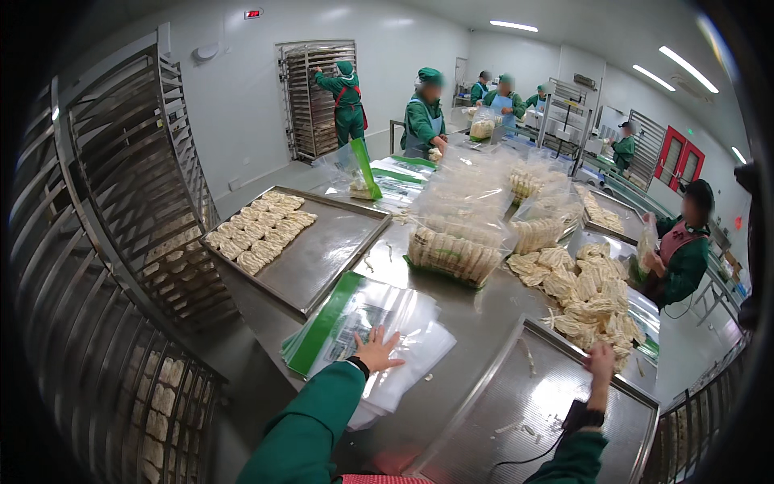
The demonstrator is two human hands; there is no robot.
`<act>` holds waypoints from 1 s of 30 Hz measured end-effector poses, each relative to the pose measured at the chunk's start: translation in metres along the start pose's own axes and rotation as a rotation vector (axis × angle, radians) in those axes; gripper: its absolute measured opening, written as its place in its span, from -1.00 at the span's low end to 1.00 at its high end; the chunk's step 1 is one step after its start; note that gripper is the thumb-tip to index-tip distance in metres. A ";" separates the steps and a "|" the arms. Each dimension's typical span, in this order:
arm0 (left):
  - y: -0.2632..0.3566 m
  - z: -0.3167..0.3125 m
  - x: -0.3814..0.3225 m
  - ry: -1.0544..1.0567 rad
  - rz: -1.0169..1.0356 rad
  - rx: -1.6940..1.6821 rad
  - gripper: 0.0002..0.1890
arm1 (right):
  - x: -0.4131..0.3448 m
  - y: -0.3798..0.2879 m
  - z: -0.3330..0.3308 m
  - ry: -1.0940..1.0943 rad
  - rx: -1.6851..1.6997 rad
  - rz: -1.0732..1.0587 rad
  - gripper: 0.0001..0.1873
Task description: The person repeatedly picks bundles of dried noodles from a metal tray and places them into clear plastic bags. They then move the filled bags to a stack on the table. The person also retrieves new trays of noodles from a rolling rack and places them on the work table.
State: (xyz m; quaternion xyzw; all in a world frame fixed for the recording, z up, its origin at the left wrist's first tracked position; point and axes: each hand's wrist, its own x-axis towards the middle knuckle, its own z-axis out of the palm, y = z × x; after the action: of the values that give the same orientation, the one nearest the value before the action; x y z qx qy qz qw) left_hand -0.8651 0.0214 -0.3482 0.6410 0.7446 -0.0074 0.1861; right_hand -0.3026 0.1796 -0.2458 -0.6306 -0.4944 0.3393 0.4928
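Note:
My left hand [378, 351] lies with fingers spread on a fanned stack of clear plastic bags [417, 323] with a green band and print. My right hand [598, 361] is at the near end of a heaped pile of dried noodle cakes [583, 290], over the rim of a metal tray [556, 411]. Its fingers look curled, and whether they grip a noodle cake is hidden. Only noodle scraps lie on that tray. Beyond the stack stand filled bags of noodle cakes [456, 251] in rows on the steel table [478, 320].
At the left a metal tray [332, 248] holds rows of noodle cakes [260, 230]. Tall tray racks [121, 163] stand beside the table. A co-worker [683, 248] handles a bag at the right; another [425, 118] works at the far side. A cable [532, 461] runs from my right wrist.

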 end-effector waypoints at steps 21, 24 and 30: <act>0.158 -0.005 -0.095 0.503 0.162 -0.715 -0.24 | -0.214 0.162 -0.034 -0.214 0.390 0.421 -0.81; 0.158 -0.004 -0.097 0.503 0.136 -0.750 -0.27 | -0.215 0.165 -0.033 -0.132 0.391 0.433 -0.81; 0.148 0.017 -0.104 0.480 0.142 -0.886 -0.27 | -0.216 0.161 -0.035 -0.123 0.375 0.421 -0.79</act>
State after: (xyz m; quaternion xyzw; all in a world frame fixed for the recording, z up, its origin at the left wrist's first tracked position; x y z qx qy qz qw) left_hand -0.7071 -0.0552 -0.3008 0.5334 0.6525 0.4691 0.2638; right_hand -0.2849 -0.0417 -0.4032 -0.5954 -0.3101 0.5573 0.4887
